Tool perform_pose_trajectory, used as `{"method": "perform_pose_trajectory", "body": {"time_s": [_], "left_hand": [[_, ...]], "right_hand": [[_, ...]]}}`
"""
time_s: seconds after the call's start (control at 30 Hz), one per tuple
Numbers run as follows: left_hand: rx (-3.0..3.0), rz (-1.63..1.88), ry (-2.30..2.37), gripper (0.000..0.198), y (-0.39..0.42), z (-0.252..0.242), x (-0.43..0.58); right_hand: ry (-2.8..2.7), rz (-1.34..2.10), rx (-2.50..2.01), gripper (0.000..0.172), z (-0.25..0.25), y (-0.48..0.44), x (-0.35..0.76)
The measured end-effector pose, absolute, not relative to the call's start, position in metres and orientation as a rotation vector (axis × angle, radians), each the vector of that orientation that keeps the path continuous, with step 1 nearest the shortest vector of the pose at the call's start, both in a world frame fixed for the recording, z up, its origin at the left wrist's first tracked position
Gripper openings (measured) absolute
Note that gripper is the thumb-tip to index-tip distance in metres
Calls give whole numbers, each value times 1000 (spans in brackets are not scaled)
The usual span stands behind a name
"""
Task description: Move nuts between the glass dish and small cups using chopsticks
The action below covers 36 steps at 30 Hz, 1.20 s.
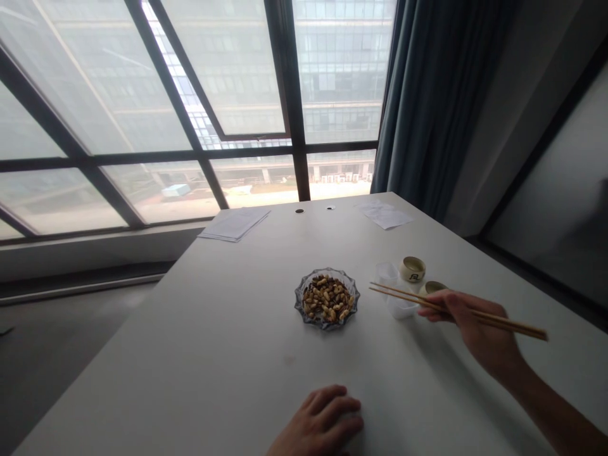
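Observation:
My right hand holds a pair of wooden chopsticks above the right side of the table. Their tips point left, over clear plastic containers, with nothing visible between them. Beside the containers stands a small cream cup with a dark character on it. A second cup is partly hidden behind my right hand. Left of the chopstick tips, a scalloped glass bowl holds a heap of peanuts, apparently in their shells. Near the front edge, my left hand rests on the tabletop, empty, fingers loosely bent and apart.
On the white table, stacked papers lie at the far left and more sheets at the far right. Two round holes pierce the far edge. Windows and a dark curtain stand behind it.

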State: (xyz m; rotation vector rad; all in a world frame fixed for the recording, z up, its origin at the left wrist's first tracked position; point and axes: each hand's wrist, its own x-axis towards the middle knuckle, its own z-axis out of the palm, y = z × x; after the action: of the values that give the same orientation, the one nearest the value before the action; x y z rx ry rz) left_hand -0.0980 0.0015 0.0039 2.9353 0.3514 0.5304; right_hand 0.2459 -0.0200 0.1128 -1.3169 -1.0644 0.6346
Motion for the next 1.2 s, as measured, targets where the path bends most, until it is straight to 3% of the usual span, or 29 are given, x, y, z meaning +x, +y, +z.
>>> {"method": "perform_pose_trajectory", "body": {"time_s": [0.27,0.63,0.87,1.2], "left_hand": [[2992,674,379,22,0,-1,-97],[2968,724,355,24,0,-1,-95],[2925,733,374,25,-2,2,-96],[2969,675,363,25,0,4,-97]], "right_hand": [[-1380,1073,-1241,51,96,43,167],[-1273,1207,-1220,51,76,52,155],[-1190,1157,-1208,52,74,50,154],[-948,785,-1266,44,121,1,242]]}}
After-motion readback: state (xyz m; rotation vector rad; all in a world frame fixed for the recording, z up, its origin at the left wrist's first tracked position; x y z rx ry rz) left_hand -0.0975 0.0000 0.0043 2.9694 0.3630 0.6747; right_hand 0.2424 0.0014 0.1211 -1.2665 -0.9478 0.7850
